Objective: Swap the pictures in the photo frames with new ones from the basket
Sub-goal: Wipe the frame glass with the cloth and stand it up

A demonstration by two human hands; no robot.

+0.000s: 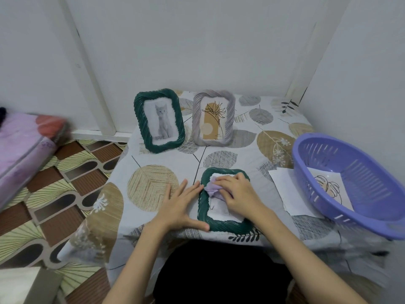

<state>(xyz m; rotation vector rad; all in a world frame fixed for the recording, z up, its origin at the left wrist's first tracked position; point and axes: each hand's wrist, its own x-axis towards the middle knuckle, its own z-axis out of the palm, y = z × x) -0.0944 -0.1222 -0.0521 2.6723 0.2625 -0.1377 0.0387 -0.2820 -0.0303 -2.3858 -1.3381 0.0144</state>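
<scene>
A green frame lies flat on the table near the front edge. My left hand rests flat beside it, fingers straight, touching its left rim. My right hand grips a lilac cloth and presses it on the frame's glass. At the back stand a green frame with a cat picture and a grey frame with a plant picture. A purple basket at the right holds a leaf drawing.
White sheets of paper lie half under the basket. The table has a leaf-patterned cloth and stands in a corner between white walls. A folded pink blanket lies on the patterned floor to the left.
</scene>
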